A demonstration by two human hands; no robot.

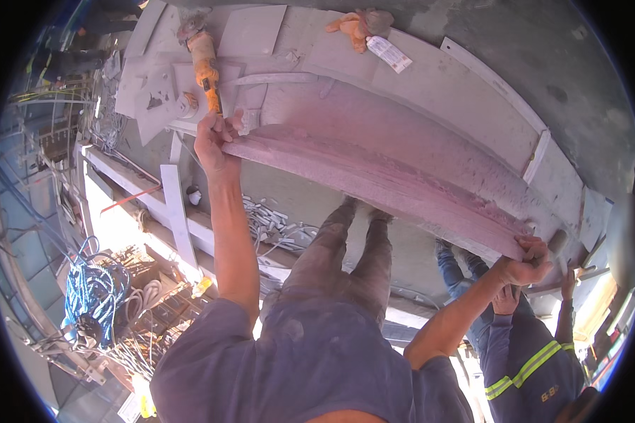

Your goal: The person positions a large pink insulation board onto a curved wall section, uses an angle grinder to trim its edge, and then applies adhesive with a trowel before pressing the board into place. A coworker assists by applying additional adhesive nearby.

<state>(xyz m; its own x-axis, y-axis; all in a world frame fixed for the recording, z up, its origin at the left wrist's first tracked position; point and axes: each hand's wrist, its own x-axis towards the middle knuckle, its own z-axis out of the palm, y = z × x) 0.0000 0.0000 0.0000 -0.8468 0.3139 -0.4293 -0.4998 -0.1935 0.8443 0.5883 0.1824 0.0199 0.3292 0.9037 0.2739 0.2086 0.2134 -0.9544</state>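
1. Blue rope [95, 296]: well apart, lower-left of the left hand [219, 141].
2. Orange grinder [205, 69]: just beyond left hand, which grips one end of the pinkish strip [374, 185].
3. Pinkish strip: spans between both hands.
4. Right hand [525, 266]: grips its other end, co-worker's hand [506, 300] just below.

Over at the top now, an orange glove [347, 27] is spotted, with a white tube [389, 54] laid right beside it. Down at the left, a tangle of blue rope [95, 296] is seen, a paler rope [144, 302] bunched next to it. Across the floor [282, 185], white strips [267, 217] are strewn, a small cup [193, 195] is found further left, and at the lower right a yellow-banded dark top [504, 352] is worn by a person.
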